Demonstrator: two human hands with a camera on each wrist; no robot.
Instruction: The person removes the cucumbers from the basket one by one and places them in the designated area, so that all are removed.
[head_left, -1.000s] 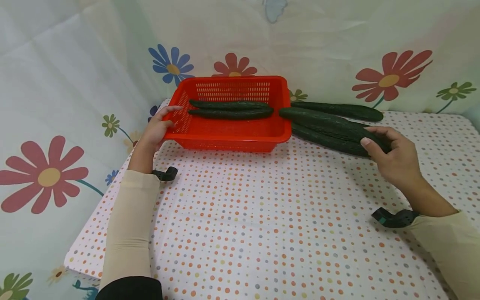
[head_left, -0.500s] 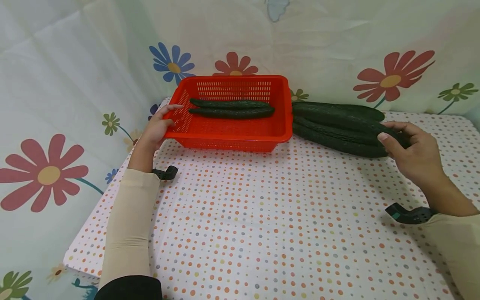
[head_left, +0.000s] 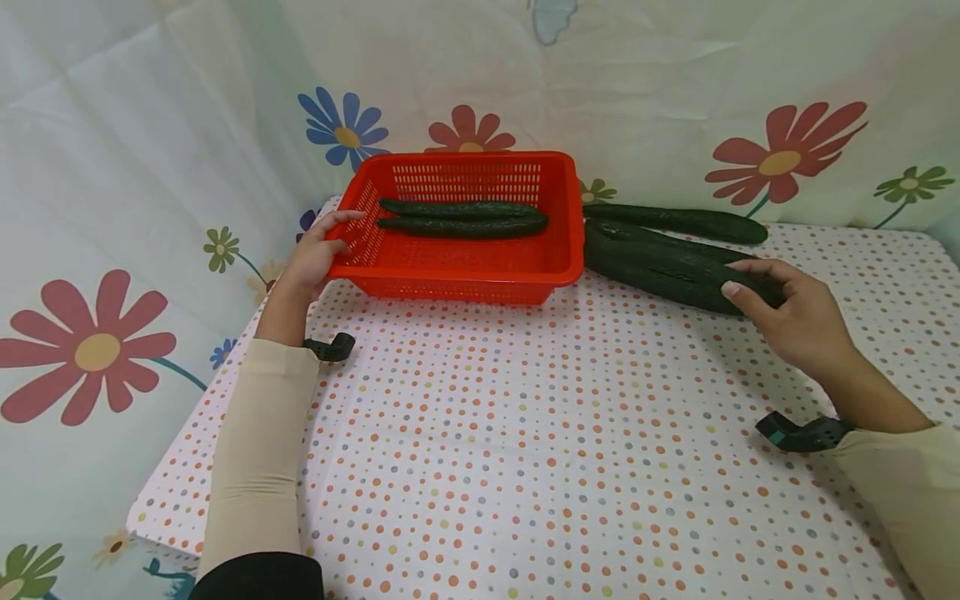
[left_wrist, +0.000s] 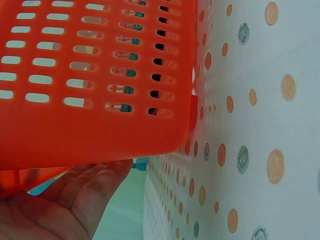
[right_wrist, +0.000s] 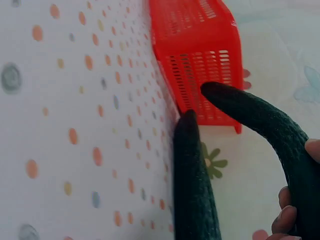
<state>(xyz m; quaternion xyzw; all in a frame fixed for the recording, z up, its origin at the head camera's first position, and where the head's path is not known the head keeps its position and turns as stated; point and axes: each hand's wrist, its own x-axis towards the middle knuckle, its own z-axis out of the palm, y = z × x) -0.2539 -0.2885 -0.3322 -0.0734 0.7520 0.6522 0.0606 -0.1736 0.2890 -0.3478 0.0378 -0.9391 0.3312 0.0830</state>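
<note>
A red plastic basket (head_left: 457, 287) with slotted sides stands toward the back of the table. Two dark green cucumbers (head_left: 461, 227) lie side by side inside it. My left hand (head_left: 311, 260) grips the basket's left rim; in the left wrist view, part of that hand (left_wrist: 82, 200) shows beside the rim. Right of the basket, my right hand (head_left: 798, 312) holds one end of a long cucumber (right_wrist: 265, 122) between thumb and fingers. Its far tip points at the basket's right side, above another cucumber (right_wrist: 192, 185) on the table. One more cucumber (head_left: 697, 223) lies behind these.
A white table cover with coloured dots (head_left: 480, 433) spreads in front of the basket. A flower-printed curtain (head_left: 630, 92) hangs close behind the table and along its left side.
My right hand first drew the cucumber rightward, its tip leaving the basket's right rim, then came back left. The cucumber now appears lower among the others. My left hand and the basket stayed put.
</note>
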